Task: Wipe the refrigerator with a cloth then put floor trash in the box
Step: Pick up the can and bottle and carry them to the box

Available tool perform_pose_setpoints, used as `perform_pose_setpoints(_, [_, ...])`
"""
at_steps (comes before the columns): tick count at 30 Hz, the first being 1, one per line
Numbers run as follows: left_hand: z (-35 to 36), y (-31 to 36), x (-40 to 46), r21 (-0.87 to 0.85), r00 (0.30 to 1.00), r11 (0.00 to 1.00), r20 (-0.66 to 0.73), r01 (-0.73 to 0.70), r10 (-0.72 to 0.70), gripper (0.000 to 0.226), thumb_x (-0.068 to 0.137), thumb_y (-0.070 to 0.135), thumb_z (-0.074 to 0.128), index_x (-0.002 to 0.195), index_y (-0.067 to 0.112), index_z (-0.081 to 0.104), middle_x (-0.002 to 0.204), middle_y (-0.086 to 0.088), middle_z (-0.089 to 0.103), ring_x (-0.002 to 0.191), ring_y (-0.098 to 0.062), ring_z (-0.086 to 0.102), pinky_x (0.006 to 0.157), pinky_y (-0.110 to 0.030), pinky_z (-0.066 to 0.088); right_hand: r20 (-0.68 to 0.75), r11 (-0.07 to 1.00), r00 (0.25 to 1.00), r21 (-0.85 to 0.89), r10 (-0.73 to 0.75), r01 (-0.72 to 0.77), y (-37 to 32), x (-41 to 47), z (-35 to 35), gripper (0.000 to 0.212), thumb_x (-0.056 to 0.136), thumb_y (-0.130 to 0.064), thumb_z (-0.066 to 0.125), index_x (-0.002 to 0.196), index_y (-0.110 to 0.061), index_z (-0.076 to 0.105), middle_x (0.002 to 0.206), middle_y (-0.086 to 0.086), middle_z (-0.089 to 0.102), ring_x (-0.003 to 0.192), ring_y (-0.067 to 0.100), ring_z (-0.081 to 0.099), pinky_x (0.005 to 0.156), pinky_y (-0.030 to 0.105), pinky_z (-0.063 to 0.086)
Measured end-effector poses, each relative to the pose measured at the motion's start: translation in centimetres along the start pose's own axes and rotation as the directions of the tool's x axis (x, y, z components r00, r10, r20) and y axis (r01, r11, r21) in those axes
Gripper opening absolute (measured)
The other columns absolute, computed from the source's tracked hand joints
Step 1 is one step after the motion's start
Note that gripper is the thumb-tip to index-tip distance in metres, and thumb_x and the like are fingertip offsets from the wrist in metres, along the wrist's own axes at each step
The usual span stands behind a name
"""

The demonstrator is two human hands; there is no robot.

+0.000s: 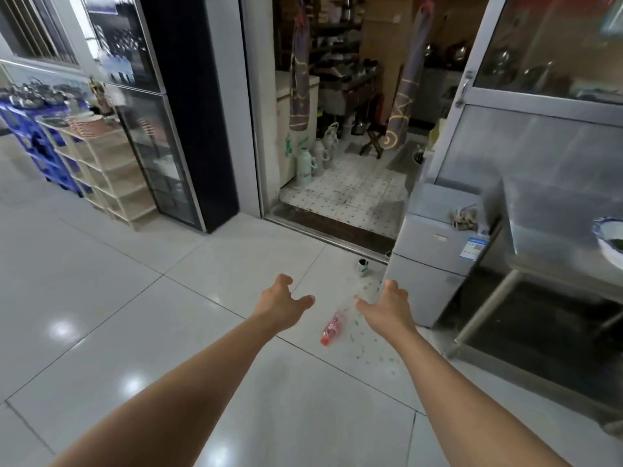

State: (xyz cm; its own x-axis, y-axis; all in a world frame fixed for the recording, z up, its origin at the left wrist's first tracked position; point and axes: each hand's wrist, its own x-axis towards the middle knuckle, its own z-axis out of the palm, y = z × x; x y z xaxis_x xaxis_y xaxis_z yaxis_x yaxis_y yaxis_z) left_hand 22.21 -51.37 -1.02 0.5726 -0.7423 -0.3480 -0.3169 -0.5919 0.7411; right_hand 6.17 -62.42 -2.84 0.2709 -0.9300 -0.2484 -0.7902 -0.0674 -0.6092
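A small silver refrigerator stands at the right, beside the doorway. A crumpled cloth lies on its top. On the white tiled floor in front of it lie a plastic bottle with a red label, a small dark cup and several scattered bits of litter. My left hand and my right hand are stretched out in front of me above the floor, both empty with fingers loosely spread. The bottle lies between and below them. No box is in view.
A steel table with a blue-patterned bowl stands right of the refrigerator. A tall black glass-door cabinet and stacked beige crates stand at the left. An open doorway leads to a cluttered kitchen with thermos flasks.
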Motion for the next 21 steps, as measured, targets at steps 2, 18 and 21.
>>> perform_pose_setpoints(2, [-0.7, 0.3, 4.1, 0.016, 1.0, 1.0, 0.018, -0.004, 0.004, 0.065, 0.083, 0.046, 0.062, 0.134, 0.02, 0.034, 0.132, -0.008, 0.049, 0.11, -0.025, 0.053, 0.095, -0.042, 0.047, 0.0, 1.0, 1.0, 0.001, 0.023, -0.023, -1.3, 3.4, 1.0, 0.071, 0.084, -0.039, 0.064, 0.136, -0.007, 0.028, 0.137, 0.016, 0.034, 0.122, 0.033, 0.045, 0.094, 0.041, 0.045])
perform_pose_setpoints(18, [-6.1, 5.7, 36.7, 0.143, 0.961, 0.98, 0.258, -0.138, 0.098, 0.062, 0.084, 0.044, 0.061, 0.134, 0.019, 0.034, 0.127, -0.007, 0.052, 0.102, -0.022, 0.053, 0.086, -0.031, 0.045, -0.118, 0.948, 0.941, 0.054, 0.318, -0.314, -11.8, 27.4, 6.1, 0.074, 0.083, -0.039, 0.066, 0.137, -0.007, 0.027, 0.136, 0.016, 0.034, 0.123, 0.034, 0.044, 0.099, 0.045, 0.044])
perform_pose_setpoints(21, [-5.3, 7.4, 42.0, 0.173, 0.945, 0.97, 0.31, -0.168, 0.108, 0.062, 0.084, 0.044, 0.061, 0.135, 0.019, 0.034, 0.129, -0.008, 0.052, 0.109, -0.024, 0.053, 0.088, -0.031, 0.044, -0.127, 0.931, 0.923, 0.084, 0.363, -0.354, -12.4, 32.2, 6.8, 0.072, 0.083, -0.04, 0.066, 0.136, -0.008, 0.028, 0.135, 0.016, 0.035, 0.121, 0.034, 0.045, 0.098, 0.046, 0.045])
